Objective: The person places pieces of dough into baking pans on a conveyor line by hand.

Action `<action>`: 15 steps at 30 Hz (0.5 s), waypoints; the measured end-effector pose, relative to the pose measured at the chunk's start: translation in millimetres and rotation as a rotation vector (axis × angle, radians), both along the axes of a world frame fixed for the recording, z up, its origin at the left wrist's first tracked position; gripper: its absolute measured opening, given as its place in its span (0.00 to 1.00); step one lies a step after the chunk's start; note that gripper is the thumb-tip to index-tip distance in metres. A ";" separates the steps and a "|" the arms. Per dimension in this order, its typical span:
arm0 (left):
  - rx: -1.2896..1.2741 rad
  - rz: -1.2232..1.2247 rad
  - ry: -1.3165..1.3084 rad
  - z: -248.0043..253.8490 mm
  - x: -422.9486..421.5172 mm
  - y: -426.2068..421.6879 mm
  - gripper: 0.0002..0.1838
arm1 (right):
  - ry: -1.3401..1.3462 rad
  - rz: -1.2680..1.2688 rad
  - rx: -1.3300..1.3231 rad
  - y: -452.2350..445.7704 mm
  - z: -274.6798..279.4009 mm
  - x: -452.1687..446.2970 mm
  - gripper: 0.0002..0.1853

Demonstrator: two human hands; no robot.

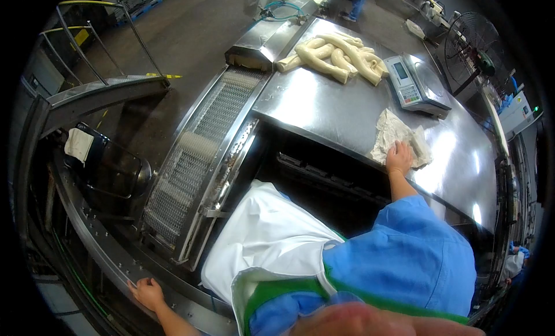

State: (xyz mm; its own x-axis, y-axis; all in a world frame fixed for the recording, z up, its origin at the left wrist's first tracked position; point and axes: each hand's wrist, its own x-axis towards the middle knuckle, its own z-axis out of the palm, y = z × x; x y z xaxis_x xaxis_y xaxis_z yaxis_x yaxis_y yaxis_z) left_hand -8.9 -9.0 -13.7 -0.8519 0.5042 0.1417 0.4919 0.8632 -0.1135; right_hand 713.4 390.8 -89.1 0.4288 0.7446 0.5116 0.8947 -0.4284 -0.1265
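Observation:
My right hand [399, 157] lies on top of a crumpled off-white cloth [384, 133], near the front edge of the steel table [324, 113]. Its fingers are slightly apart, and the cloth spreads out on both sides. Down at the lower left, my left hand [147, 293] is at a dark metal rail [115, 264], fingers apart and holding nothing. Beyond the cloth stands a digital scale [417, 84] with a keypad. Several thick, pale dough-like ropes [335, 55] are piled at the table's far side.
A mesh conveyor [188, 157] runs along the table's left side, under a metal housing [269, 35]. Farther left are a folding chair [113, 162] with a cloth and a platform with yellow-topped railings [92, 3]. A large fan [471, 47] stands at the right. Another person's legs [356, 3] show at the top.

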 end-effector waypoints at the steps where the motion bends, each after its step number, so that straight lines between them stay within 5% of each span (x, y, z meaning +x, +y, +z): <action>1: -0.003 0.004 -0.009 0.7 0.2 0.3 0.08 | 0.006 0.004 0.006 -0.1 0.3 -0.1 0.18; 15: 0.007 -0.006 -0.003 -1.7 -2.1 -1.8 0.08 | 0.024 0.001 -0.011 -2.2 6.0 -4.5 0.18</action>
